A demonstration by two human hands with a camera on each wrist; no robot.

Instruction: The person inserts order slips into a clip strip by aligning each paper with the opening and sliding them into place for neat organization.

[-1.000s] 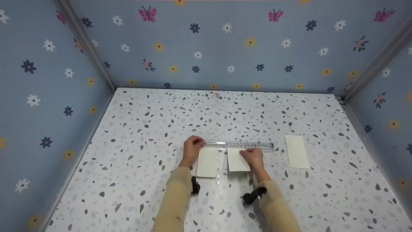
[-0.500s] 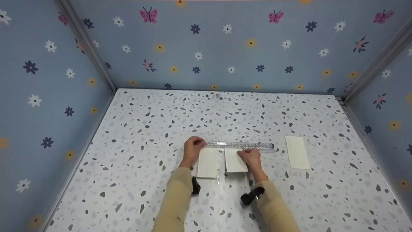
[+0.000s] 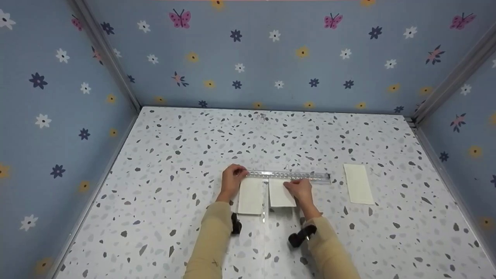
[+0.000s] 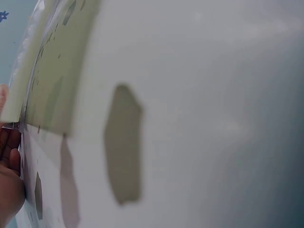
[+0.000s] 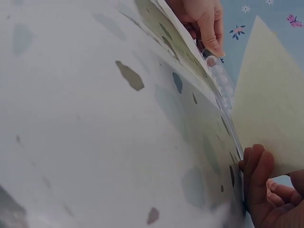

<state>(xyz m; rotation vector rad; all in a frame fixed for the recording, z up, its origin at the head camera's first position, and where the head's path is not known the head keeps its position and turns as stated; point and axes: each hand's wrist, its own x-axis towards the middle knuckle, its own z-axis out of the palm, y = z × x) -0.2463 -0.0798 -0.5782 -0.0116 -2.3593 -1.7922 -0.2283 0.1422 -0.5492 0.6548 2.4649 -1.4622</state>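
A long clear plastic strip with rounded bumps (image 3: pixel 310 176) lies across the middle of the table. My left hand (image 3: pixel 231 179) pinches its left end. Under that end, a cream sheet of paper (image 3: pixel 250 197) hangs toward me from the strip's near edge. With thumb and fingers, my right hand (image 3: pixel 302 190) grips the right side of a second cream sheet (image 3: pixel 281 193), whose far edge meets the strip. In the right wrist view, this second sheet (image 5: pixel 270 99) stands raised off the table, and the left hand (image 5: pixel 204 21) shows at the strip's far end.
A third cream sheet (image 3: pixel 358 183) lies flat to the right of the strip. Blue flowered panels (image 3: pixel 255 50) stand along the back and sides of the speckled table (image 3: pixel 174 155). Black wrist cameras (image 3: pixel 302 236) sit on both sleeves.
My right hand has slid a little to the left with the second sheet, narrowing the gap to the first sheet. The left hand stays on the strip's end.
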